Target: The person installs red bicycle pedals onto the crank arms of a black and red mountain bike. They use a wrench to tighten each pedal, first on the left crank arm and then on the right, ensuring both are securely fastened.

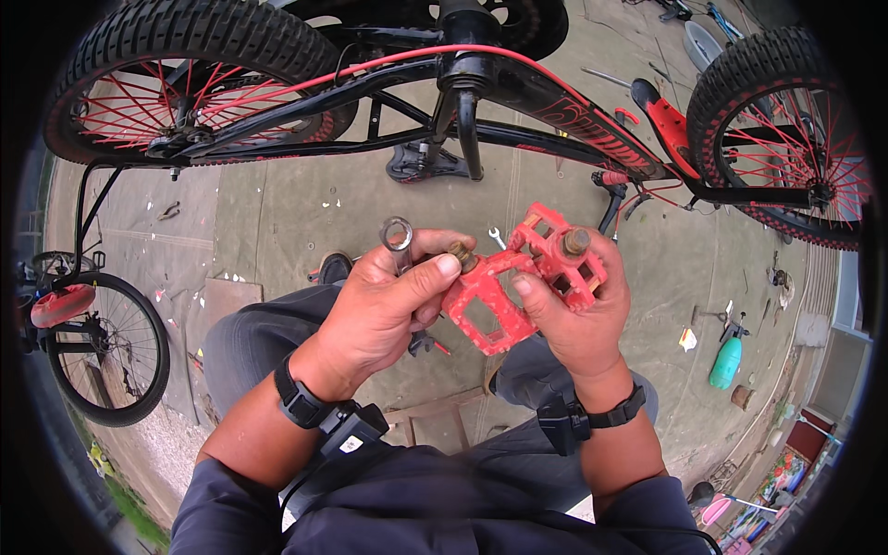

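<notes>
Left of the nearer red platform pedal (499,301), a ring-ended metal tool (397,235) rises from the left hand (384,291), whose thumb and forefinger pinch that pedal's threaded axle (463,257). At the same pedal's right edge, the right hand (585,319) presses its thumb on top, its fingers also grasping a second red pedal (555,248) just beyond. Well right of the nearer pedal is a green spray bottle (726,363).

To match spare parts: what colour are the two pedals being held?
Both pedals are red with small pale specks, seen best in the head view.
</notes>
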Action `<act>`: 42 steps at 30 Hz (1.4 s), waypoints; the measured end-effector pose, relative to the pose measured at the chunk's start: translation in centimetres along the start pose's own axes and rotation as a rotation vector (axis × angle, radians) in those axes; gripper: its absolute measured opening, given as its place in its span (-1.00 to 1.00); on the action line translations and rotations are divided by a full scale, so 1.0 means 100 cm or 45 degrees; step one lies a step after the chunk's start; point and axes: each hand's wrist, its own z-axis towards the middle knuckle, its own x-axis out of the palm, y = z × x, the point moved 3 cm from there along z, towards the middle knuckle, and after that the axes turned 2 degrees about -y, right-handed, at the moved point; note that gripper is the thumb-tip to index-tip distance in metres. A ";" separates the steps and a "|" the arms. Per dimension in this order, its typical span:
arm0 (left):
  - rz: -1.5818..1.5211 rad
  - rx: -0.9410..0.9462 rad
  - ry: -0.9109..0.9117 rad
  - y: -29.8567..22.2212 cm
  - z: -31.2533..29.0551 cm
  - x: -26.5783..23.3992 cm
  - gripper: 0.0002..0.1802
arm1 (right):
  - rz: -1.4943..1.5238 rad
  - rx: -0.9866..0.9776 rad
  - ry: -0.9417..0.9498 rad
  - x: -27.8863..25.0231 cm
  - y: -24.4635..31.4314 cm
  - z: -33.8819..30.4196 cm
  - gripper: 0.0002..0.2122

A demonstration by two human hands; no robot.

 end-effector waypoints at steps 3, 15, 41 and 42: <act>-0.007 -0.035 0.015 -0.001 0.000 0.001 -0.65 | 0.018 0.016 -0.008 0.000 0.000 0.000 -0.49; -0.034 -0.006 -0.028 0.002 0.001 0.001 -0.73 | 0.244 0.162 -0.005 0.006 -0.007 0.000 -0.54; -0.021 0.041 0.035 -0.002 -0.001 0.002 -0.75 | 0.845 0.703 0.206 0.008 -0.010 0.004 -0.62; -0.041 0.048 0.043 -0.003 -0.002 0.001 -0.75 | 0.883 0.744 0.244 0.007 -0.010 0.005 -0.61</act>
